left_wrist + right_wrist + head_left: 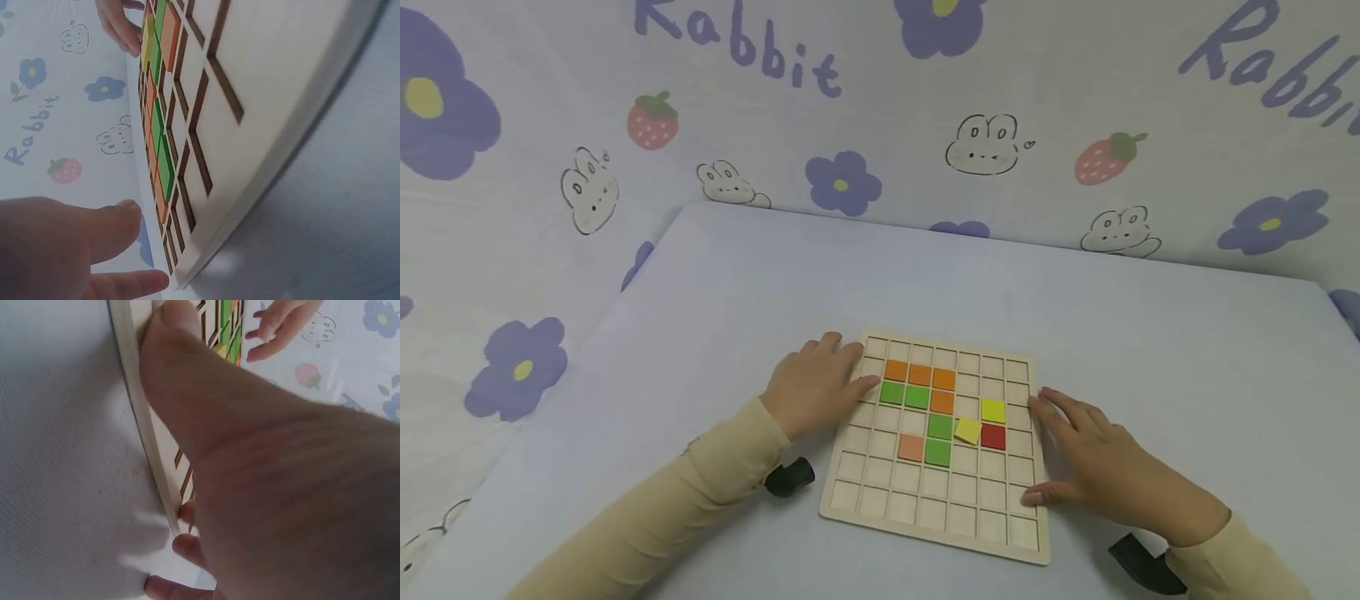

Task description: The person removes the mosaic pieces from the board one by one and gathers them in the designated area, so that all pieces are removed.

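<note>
Gridded board [934, 482], flat on the counter [775, 275], between my two hands. I have my left hand [815, 387] at its left edge, fingers extended, grasping nothing; my right hand [1105, 458], likewise ungrasping, rests its thumb on the right rim. One yellow tile [967, 431] lies askew beside the red tile [993, 437].

The head view looks forward and down from the near side of the board [934, 482], taking it whole. The wrist views, tipped sideways, look low and close across it, each from its own side, sharing the green tiles [165, 167].
</note>
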The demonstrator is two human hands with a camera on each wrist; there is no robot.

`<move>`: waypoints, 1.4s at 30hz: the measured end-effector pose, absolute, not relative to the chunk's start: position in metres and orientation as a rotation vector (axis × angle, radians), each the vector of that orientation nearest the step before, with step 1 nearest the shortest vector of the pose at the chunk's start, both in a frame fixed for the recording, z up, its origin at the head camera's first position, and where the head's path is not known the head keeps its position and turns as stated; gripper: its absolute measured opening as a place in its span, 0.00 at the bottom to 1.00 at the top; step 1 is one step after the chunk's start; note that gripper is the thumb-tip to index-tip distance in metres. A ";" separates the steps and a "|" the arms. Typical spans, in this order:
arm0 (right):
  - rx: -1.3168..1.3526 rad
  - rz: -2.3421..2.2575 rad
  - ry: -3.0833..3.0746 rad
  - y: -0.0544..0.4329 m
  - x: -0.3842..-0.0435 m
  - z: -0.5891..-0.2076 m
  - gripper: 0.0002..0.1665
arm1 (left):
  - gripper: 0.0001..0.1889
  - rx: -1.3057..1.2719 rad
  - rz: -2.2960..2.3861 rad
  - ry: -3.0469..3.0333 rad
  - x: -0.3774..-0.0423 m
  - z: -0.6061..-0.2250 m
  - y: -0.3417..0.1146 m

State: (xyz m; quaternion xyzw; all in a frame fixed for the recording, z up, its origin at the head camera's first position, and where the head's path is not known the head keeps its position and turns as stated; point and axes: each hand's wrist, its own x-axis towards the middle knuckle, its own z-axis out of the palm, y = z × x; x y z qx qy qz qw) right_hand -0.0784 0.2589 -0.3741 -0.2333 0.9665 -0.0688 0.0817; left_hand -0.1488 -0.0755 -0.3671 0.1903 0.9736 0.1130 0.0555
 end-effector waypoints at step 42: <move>-0.740 -0.165 2.903 0.258 -0.078 -0.375 0.73 | 0.18 1.512 0.335 2.652 -0.142 -0.368 -0.003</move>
